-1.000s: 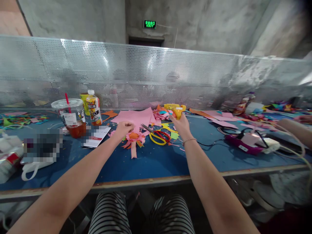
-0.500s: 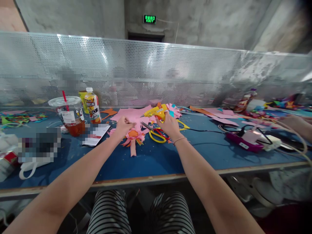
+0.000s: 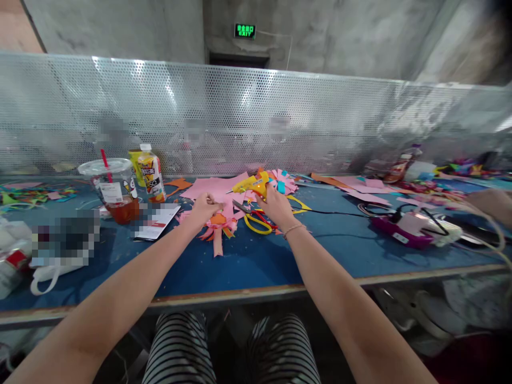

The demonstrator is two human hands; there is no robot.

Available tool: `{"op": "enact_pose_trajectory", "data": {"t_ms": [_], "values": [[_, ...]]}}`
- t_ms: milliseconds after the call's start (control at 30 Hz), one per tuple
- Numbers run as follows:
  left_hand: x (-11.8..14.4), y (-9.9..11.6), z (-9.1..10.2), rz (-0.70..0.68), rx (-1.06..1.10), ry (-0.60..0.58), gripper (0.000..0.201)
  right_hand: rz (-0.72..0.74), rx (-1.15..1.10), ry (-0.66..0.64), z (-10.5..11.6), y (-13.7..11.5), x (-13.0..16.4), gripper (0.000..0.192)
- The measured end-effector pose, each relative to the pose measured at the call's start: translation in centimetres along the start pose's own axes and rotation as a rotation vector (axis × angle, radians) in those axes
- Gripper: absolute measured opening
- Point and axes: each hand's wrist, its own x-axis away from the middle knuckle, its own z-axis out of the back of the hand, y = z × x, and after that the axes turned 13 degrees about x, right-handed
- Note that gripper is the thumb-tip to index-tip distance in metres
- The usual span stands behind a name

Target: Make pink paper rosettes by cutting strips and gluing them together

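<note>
The right hand point(image 3: 278, 205) is wrapped around the grip of a yellow glue gun point(image 3: 252, 184), held toward the worktop's far edge, nozzle pointing left. The left hand point(image 3: 204, 209) has bent fingers above a pink paper flower point(image 3: 218, 220); whether the fingertips pinch anything cannot be told. Compared with one second ago, the glue gun has shifted left, from beyond the scissors' right side to over the pink sheet point(image 3: 210, 186). The flower remains in place, stem toward the near edge.

Scissors point(image 3: 259, 231) lie just right of the flower, blades toward the far edge. Clearance: a blue strip of worktop point(image 3: 256, 273) separates the flower stem from the near edge; a second extends from the right forearm to the purple power strip point(image 3: 402, 237).

Markings: the bottle point(image 3: 152, 178), near the far edge at left, shows "SQ"; print on the cup point(image 3: 114, 193) label is illegible. The wall sign point(image 3: 245, 31) reads "EXIT".
</note>
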Motion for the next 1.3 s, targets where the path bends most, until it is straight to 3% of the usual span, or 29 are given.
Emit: {"op": "enact_pose_trajectory", "data": {"t_ms": [1300], "values": [[-0.20, 0.14, 0.15, 0.004, 0.043, 0.017, 0.040, -0.024, 0.067, -0.049, 0.27, 0.64, -0.06, 0.038]]}}
